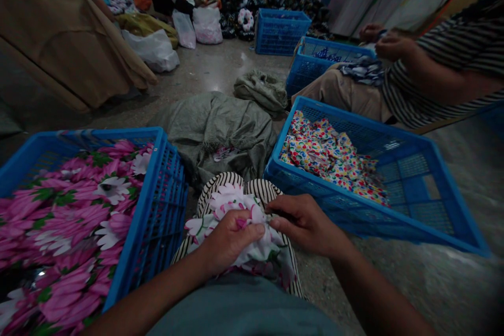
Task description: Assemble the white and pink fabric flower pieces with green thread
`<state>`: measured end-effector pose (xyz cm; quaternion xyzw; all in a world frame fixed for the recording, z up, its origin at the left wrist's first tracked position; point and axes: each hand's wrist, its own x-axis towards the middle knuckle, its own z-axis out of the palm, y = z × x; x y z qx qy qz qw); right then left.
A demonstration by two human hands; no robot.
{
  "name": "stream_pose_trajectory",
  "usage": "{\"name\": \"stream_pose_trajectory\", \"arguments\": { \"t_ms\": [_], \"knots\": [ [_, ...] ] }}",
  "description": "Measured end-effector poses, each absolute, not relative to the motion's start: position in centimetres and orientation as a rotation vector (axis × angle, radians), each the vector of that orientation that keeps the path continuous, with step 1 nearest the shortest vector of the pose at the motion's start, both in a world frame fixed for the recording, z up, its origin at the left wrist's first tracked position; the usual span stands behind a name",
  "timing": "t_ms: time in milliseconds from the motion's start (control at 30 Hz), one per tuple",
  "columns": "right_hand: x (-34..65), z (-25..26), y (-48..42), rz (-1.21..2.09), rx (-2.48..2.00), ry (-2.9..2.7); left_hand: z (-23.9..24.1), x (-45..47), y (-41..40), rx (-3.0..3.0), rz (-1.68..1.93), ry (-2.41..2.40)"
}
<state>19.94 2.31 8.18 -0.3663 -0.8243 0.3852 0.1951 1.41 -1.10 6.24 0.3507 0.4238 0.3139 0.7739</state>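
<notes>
On my lap, over black-and-white striped cloth [293, 268], lies a bunch of white fabric flower pieces [232, 197] with pink tips and green marks. My left hand [232, 239] is closed around one white-and-pink fabric flower piece [258, 215], thumb on top. Pinched at that piece's right edge is my right hand [301, 223], thumb and forefinger together; what is between the fingertips is too small to make out. To my left, a blue crate [151, 189] is full of pink and white fabric flowers [74, 215].
Right of my knees stands a blue crate [417, 215] with colourful patterned cloth pieces [326, 157]. A grey-green sack [220, 115] lies ahead. A person in a striped top [444, 58] sits at the right. More blue crates [283, 31] and white bags [207, 25] stand farther back.
</notes>
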Motion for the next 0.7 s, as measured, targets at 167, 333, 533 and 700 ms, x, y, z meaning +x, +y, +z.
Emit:
{"name": "stream_pose_trajectory", "arguments": {
  "t_ms": [167,333,533,700],
  "knots": [
    [19.9,8.5,2.5,1.038,-1.03,-2.392,6.3,1.4,-1.2,0.763,0.684,0.872],
    [20.0,8.4,2.6,1.057,-1.028,-2.359,6.3,1.3,-1.3,0.766,0.682,0.868],
    [20.7,6.3,2.2,1.132,-1.101,-1.718,5.8,1.6,-1.3,0.653,0.778,0.96],
    [19.5,4.2,0.4,1.438,-1.075,-1.265,4.6,2.0,-0.6,0.718,0.918,1.132]
  ]
}}
